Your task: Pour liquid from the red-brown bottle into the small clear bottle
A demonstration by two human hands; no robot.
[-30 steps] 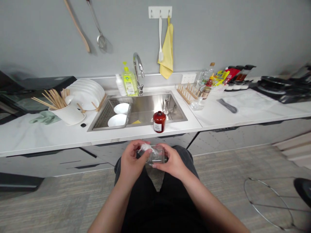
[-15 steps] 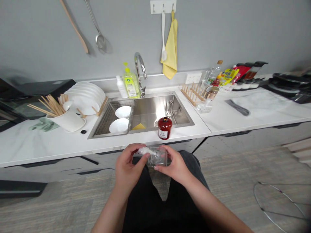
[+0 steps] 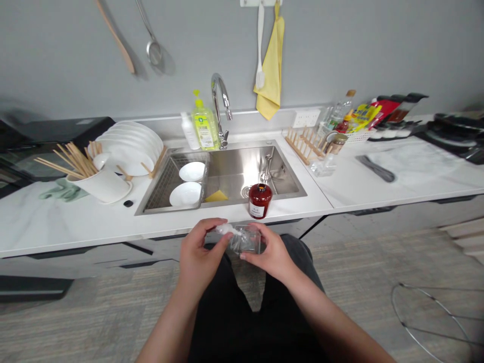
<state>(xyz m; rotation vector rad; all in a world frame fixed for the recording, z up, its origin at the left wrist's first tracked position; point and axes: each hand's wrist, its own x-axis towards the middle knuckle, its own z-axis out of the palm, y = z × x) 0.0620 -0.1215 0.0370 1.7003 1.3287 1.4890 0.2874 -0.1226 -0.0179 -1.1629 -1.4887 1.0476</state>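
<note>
In front of the counter edge, my right hand [image 3: 274, 254] grips a clear rectangular box [image 3: 251, 242] by its right end. My left hand [image 3: 200, 247] pinches a bunched white plastic piece [image 3: 226, 229] between thumb and fingers, at the box's left side. Clear crumpled plastic runs from this piece to the box; whether it lies inside or against it I cannot tell. Just beyond my hands, a red-brown bottle [image 3: 259, 201] with an uncapped neck and a pale label stands at the sink's front edge. A small black cap [image 3: 128, 203] lies on the counter at left.
The steel sink [image 3: 242, 166] holds white bowls [image 3: 185, 194] in a wire basket and a yellow sponge [image 3: 217, 196]. Chopsticks fill a white holder [image 3: 106, 186] beside racked plates [image 3: 132, 146]. A wooden rack [image 3: 304, 143] stands right, and a wire frame [image 3: 434, 312] is on the floor.
The view has shifted slightly, so the counter things appear a little displaced. Both hands keep their holds on the white plastic piece and the clear box, with hardly any movement.
</note>
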